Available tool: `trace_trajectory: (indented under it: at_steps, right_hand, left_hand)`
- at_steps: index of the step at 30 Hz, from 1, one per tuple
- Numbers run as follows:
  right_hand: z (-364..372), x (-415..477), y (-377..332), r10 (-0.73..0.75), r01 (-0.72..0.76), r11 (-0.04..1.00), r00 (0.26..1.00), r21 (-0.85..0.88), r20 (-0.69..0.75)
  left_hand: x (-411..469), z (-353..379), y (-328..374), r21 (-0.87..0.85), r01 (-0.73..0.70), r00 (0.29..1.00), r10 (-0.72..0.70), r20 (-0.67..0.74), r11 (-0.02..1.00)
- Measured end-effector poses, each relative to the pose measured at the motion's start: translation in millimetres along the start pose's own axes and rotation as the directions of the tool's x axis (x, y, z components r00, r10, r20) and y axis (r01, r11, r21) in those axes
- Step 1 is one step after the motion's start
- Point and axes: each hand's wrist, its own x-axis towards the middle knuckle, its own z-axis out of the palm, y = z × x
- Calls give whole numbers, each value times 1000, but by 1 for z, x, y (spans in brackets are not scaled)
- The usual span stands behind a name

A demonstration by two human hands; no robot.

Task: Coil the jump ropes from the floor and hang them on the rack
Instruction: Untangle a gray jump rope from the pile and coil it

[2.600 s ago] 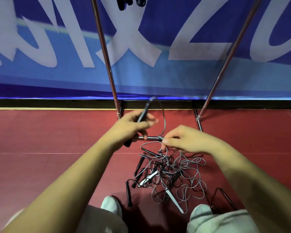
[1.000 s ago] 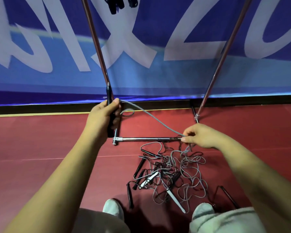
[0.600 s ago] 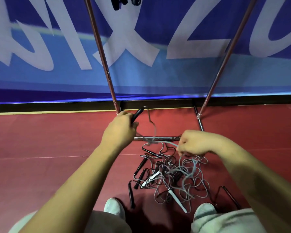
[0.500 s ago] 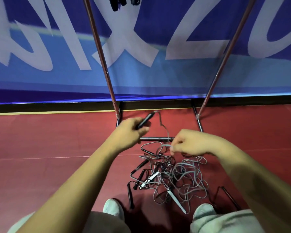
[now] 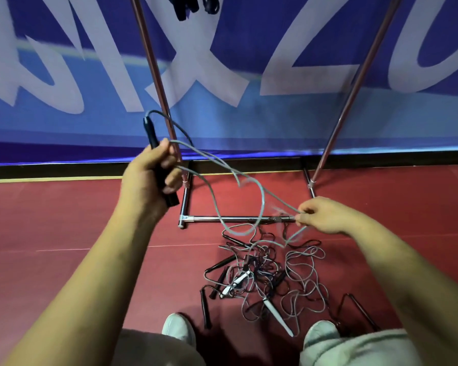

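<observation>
While a blue banner (image 5: 64, 133) with white lettering backs the red floor (image 5: 50, 220), the metal rack (image 5: 204, 219) stands against it, a tangle of jump ropes (image 5: 270, 278) lying just before its base bar. The left hand (image 5: 146, 180) grips a black handle (image 5: 151, 133) upright. The right hand (image 5: 320, 215) pinches its grey cord (image 5: 262, 199), which is strung between them.

A red floor (image 5: 64, 220) meets a blue banner (image 5: 249, 128) bearing large white lettering; a black strip (image 5: 64, 171) edges its base.
</observation>
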Motion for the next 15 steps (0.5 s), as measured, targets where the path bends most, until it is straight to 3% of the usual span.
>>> trace_trajectory:
  at_steps: [2, 3, 5, 6, 7, 9, 12, 15]
  right_hand:
    - [-3, -1, -4, 0, 4, 999, 996, 40, -91]
    - [-6, -3, -10, -21, 34, 996, 987, 80, -156]
    - [-9, -4, -25, -65, 101, 987, 963, 128, -260]
    - [-10, -5, -33, -70, 114, 982, 960, 150, -271]
    - [-10, -6, -41, -71, 119, 976, 966, 184, -247]
    - [-7, -8, -54, -105, 139, 971, 979, 192, -176]
    - [2, -11, -70, -224, 224, 975, 970, -13, -93]
    - [4, -18, -85, -316, 326, 943, 941, 73, -117]
  left_hand:
    - [5, -9, 1, 246, 1, 997, 19, -77, 969]
    - [6, -13, -2, 473, 31, 991, 36, -131, 880]
    - [5, -18, -12, 877, 120, 982, 76, -175, 466]
    - [4, -18, -18, 945, 129, 984, 76, -159, 299]
    - [1, -16, -22, 961, 125, 988, 57, -143, 245]
    - [-5, -5, -28, 930, 84, 996, -11, -86, 357]
    - [-15, 14, -39, 826, 10, 979, -174, 107, 563]
    - [-25, 27, -46, 852, -32, 909, -339, 242, 523]
